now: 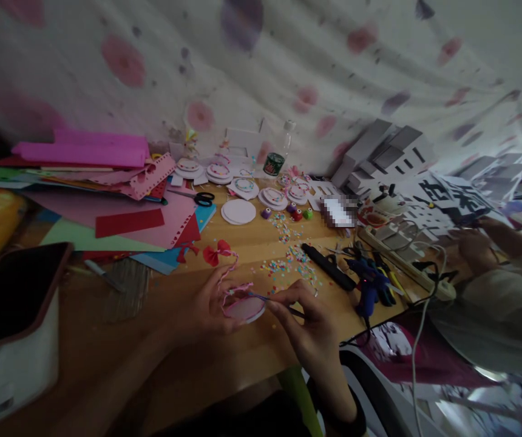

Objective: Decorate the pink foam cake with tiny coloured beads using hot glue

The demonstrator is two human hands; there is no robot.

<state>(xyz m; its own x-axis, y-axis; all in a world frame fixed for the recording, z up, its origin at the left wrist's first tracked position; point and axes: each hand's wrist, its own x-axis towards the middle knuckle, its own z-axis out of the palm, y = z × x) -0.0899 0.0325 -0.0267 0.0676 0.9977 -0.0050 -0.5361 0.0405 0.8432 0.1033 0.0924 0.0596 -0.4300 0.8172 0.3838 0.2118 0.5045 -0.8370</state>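
Observation:
Near the table's front edge, my left hand (210, 303) is closed around the left side of a small round white disc (246, 308) with a pink rim. A twisted pink-and-white strip (231, 267) rises from the disc past my fingers, with a red bow (216, 252) close to its top. My right hand (304, 312) pinches a thin dark tool (295, 311), whose bluish tip meets the disc's upper right rim. Beyond my hands lie scattered colourful confetti pieces (288, 255) and a stack of plain white discs (238, 212).
Coloured paper (119, 212) and black-handled scissors (204, 198) lie at the left, behind a phone (15, 291). Decorated discs (219, 172) and a bottle (279, 155) stand at the back. A blue glue gun (368, 288) and power strip (402, 267) sit right. Another person's hand (473, 246) is far right.

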